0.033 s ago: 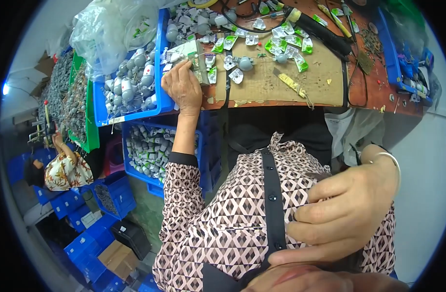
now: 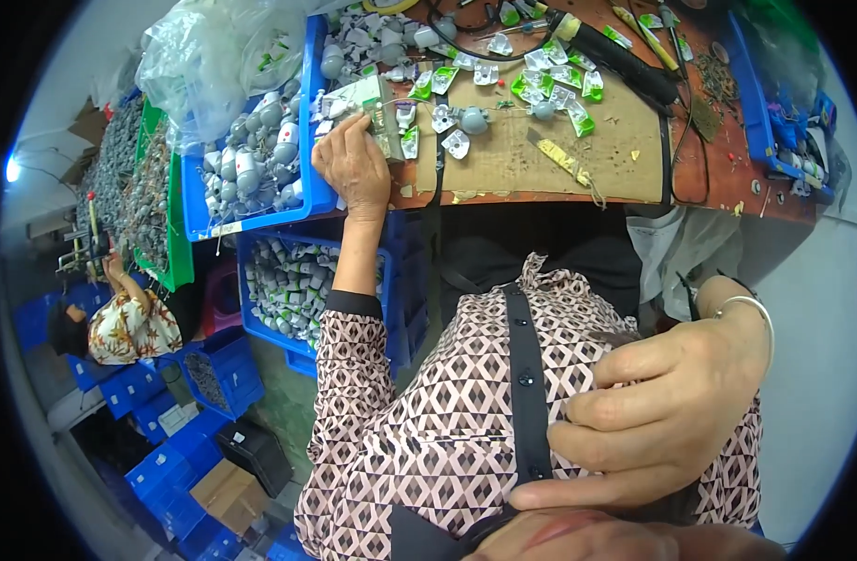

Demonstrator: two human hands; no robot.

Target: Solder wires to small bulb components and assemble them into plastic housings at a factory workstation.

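Note:
My left hand is at the near left edge of the worktable, its fingers bent against a pale greenish block. Whatever lies under those fingertips is hidden. From beside the block a thin wire runs right towards a small grey bulb-shaped part and a white clip-like piece. My right hand is raised in front of my chest, a bangle at its wrist. Its fingers are half bent and apart, with no held thing visible. Beyond its upper finger shows a small dark patch that I cannot make out.
Green-and-white plastic pieces lie on a cardboard sheet with a yellow-handled cutter. A black-sleeved tool lies behind. Blue crates of grey parts stand left, another right. A co-worker sits far left.

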